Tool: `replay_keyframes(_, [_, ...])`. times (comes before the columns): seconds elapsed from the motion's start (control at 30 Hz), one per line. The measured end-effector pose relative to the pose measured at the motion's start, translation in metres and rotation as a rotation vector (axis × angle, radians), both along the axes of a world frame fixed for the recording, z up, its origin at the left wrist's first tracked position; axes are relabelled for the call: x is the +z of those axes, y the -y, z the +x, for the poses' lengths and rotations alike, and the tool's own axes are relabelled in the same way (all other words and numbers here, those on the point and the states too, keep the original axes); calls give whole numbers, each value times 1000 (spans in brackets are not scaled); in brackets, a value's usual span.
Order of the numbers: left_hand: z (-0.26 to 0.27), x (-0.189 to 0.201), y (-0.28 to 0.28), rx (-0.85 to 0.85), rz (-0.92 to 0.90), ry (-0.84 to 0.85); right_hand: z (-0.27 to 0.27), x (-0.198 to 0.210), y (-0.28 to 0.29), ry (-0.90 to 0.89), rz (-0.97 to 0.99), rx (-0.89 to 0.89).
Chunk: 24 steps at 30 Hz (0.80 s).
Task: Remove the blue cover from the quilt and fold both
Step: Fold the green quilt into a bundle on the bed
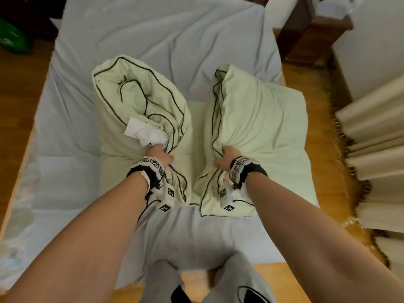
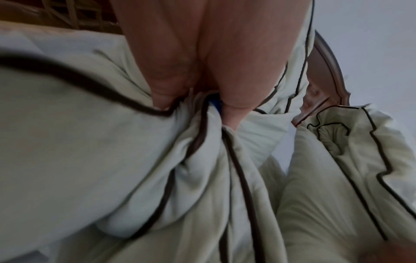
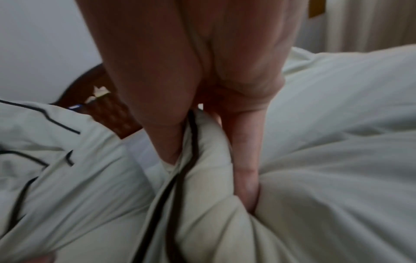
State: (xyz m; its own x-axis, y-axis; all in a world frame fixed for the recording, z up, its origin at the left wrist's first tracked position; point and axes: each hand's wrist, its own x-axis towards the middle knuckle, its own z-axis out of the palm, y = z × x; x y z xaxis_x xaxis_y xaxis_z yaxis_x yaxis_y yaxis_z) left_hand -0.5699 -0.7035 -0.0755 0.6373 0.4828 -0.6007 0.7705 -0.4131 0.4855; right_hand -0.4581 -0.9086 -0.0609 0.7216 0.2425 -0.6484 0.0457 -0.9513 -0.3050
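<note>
A pale green quilt (image 1: 258,119) with dark piping lies bunched in two lobes on the bed. My left hand (image 1: 159,157) grips the left lobe (image 1: 140,101) just below its white labels (image 1: 144,132); a small blue bit (image 1: 166,147) shows beside the fingers. In the left wrist view that hand (image 2: 198,103) pinches gathered quilt (image 2: 90,151) and piping. My right hand (image 1: 227,158) grips the piped edge of the right lobe. The right wrist view shows this hand (image 3: 209,169) closed around a thick fold of quilt (image 3: 337,178). Pale blue fabric (image 1: 164,36) lies spread under the quilt; whether it is cover or sheet, I cannot tell.
The bed edge (image 1: 21,171) runs down the left, with wooden floor (image 1: 21,95) beyond. Beige curtains (image 1: 376,149) hang at the right. Dark wooden furniture (image 1: 306,29) stands at the far right, a green bag (image 1: 13,38) at the far left. Grey trouser legs (image 1: 196,281) are at the foot.
</note>
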Motion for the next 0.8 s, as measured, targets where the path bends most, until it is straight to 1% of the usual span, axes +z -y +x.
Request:
replay_keyframes(0.07, [-21, 23, -33, 21, 12, 29, -28, -4, -35, -26, 15, 79])
replay_keyframes(0.13, [-46, 41, -72, 47, 29, 42, -55, -23, -60, -60, 3, 133])
replay_keyframes(0.2, [-70, 50, -109, 95, 51, 62, -78, -45, -75, -91, -21, 173])
replay_keyframes(0.3, [-96, 49, -141, 129, 54, 86, -97, -67, -77, -206, 39, 97])
replay_keyframes(0.4, [-103, 47, -130, 122, -4, 70, -101, -61, -62, -237, 129, 45])
replay_keyframes(0.5, [-91, 56, -101, 138, -85, 100, -93, -34, -33, -230, 255, 14])
replay_keyframes(0.53, [-86, 59, -93, 144, -105, 111, -91, -22, -22, -189, 264, 24])
replay_keyframes(0.57, [-82, 62, -85, 144, -121, 121, -89, -11, -11, -109, 228, 54])
replay_keyframes(0.63, [-75, 70, -72, 136, -118, 122, -87, 9, 14, 115, 88, 111])
replay_keyframes(0.67, [-74, 79, -65, 136, -103, 122, -88, 16, 26, 192, 26, 112])
replay_keyframes(0.7, [-72, 86, -59, 147, -82, 131, -90, 18, 38, 214, -10, 107])
replay_keyframes(0.73, [-71, 94, -53, 159, -58, 139, -93, 18, 49, 179, -14, 111])
replay_keyframes(0.8, [-66, 118, -38, 170, -27, 163, -100, 7, 65, 4, 72, 132])
